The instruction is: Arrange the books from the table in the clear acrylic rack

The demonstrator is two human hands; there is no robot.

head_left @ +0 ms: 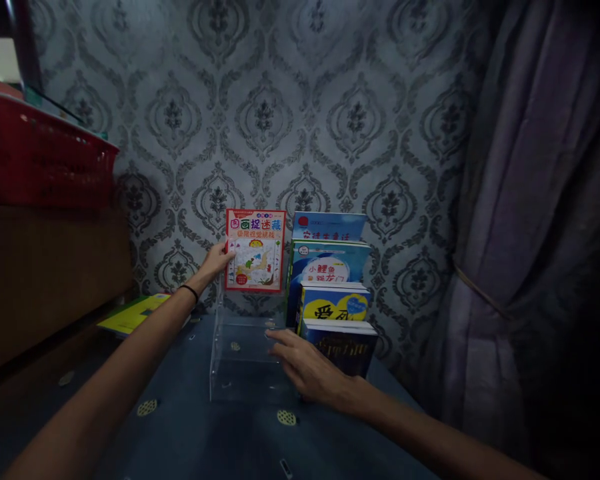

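My left hand [218, 261] grips a red-bordered picture book [256, 252] by its left edge, with the thumb on the cover. The book stands upright at the back of a clear tiered book rack [230, 370]. My right hand [313, 370] is over the rack's lower middle, fingers stretched to the left, with nothing in it. Beside it on the right, books rise in steps: a dark blue book [350, 347] in front, a yellow book [330, 303], a light blue book [343, 257], and another blue book [330, 224] at the back.
A yellow-green book [135, 315] lies flat at the left on the blue patterned cloth [190, 427]. Farther left, a red plastic basket [45, 153] sits on a brown wooden cabinet [55, 273]. A tied-back curtain [495, 267] hangs at the right, and patterned wallpaper [305, 120] covers the wall behind.
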